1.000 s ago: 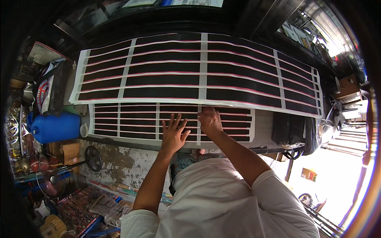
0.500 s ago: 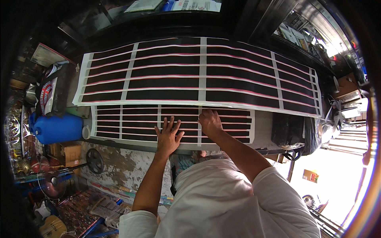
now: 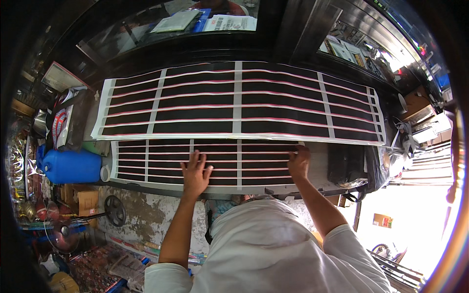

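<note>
A smaller sheet [image 3: 166, 163] printed with black panels and white, red-edged stripes lies flat along the near side of the table. My left hand [image 3: 196, 178] is open on it, left of the middle, fingers spread and pressing down. At the sheet's right end is my right hand [image 3: 300, 163], its fingers curled together and touching the surface. Whatever its fingers may hold is hidden. Beyond, a larger stack of sheets [image 3: 195, 100] with the same black-and-stripe pattern covers the far part and overlaps the smaller sheet's back edge.
A blue plastic jug [image 3: 73, 167] stands at the table's left end, with a folded printed garment [image 3: 61, 122] behind it. Black plastic bags [image 3: 376, 168] sit at the right end. A dark glass-fronted cabinet [image 3: 244, 41] borders the far side. Below left is a fan [image 3: 63, 232].
My right hand has slid rightward from the sheet's middle to its right end. My left hand stays spread on the sheet. The whole view has shifted slightly.
</note>
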Available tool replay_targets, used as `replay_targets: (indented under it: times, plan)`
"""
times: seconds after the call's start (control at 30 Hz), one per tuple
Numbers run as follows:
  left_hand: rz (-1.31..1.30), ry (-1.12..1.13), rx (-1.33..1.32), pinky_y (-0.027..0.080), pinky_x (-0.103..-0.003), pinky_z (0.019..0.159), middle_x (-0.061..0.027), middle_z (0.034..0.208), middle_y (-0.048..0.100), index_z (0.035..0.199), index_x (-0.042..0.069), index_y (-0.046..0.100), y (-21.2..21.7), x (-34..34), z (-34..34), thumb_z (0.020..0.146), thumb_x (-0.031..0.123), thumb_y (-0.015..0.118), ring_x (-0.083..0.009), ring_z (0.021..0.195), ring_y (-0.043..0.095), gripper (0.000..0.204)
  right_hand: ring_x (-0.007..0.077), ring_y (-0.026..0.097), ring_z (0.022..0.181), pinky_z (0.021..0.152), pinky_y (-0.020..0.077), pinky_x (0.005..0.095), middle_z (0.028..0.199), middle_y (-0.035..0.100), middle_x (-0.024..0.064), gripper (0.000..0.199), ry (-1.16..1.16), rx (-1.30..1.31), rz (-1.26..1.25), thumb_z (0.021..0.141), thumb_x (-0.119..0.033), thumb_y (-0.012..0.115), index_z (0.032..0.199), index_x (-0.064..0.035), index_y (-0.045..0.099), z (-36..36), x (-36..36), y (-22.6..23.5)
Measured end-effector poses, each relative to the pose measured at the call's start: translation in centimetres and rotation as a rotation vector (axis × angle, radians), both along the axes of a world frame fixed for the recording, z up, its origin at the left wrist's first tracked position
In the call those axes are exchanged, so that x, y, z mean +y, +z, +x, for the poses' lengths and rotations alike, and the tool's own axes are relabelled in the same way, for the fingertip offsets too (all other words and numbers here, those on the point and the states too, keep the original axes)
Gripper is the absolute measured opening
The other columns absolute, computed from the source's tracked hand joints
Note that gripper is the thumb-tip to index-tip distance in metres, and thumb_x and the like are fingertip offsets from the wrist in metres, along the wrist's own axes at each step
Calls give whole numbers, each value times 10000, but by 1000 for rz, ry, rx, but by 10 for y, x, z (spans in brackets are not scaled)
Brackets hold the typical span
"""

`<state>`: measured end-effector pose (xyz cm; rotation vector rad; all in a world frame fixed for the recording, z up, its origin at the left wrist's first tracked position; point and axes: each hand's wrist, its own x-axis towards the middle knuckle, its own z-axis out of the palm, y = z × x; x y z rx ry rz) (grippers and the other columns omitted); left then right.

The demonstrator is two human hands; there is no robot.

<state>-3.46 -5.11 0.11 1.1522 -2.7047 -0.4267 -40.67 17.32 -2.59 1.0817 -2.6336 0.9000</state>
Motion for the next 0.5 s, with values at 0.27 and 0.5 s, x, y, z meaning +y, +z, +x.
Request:
replay_targets:
  times: [0.27,0.5]
  plan:
    - [54,71,-149,237,-729,1249,-117,1771,299,1663,97,389,-2,-55,6,1121,455,514,-311,1637,278,661,389,701,1067,933,565,502,1086,734,172,384,-201,-143,235,793,-338,909,1000,-53,757,-36,9,-3]
    - [140,123,-352,175,-760,1251,-78,1780,286,1683,146,370,-5,-59,-2,1128,473,483,-275,1644,263,655,363,693,1165,940,569,556,1217,743,150,428,-275,-334,542,877,-410,810,1177,-108,764,-39,-19,1]
